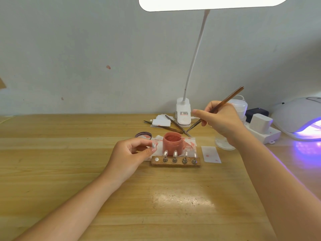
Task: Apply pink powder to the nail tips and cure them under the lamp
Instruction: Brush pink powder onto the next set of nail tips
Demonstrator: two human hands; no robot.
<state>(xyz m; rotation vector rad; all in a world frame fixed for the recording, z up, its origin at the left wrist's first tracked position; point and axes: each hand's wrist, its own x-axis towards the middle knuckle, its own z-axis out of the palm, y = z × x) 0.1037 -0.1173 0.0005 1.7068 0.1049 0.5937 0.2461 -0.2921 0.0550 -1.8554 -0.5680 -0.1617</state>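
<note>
An open jar of pink powder (172, 143) stands at the table's middle on a stained white tissue. In front of it lies a wooden holder (175, 163) carrying several silvery nail tips on stands; its leftmost spot shows only a bare metal disc. My left hand (132, 157) pinches one silvery nail tip (153, 145) just left of the jar. My right hand (220, 120) grips a brown-handled brush (224, 103) above and right of the jar, bristles pointing down toward it. The curing lamp (300, 119) glows purple at the far right.
A white clip-on desk lamp (183, 115) stands behind the jar, with spare brushes (166, 126) and paper scraps beside it. A jar lid (143, 135) lies left of the jar. A clear glass dish (223, 142), a white paper strip (211, 154) and a power strip (262, 129) sit to the right.
</note>
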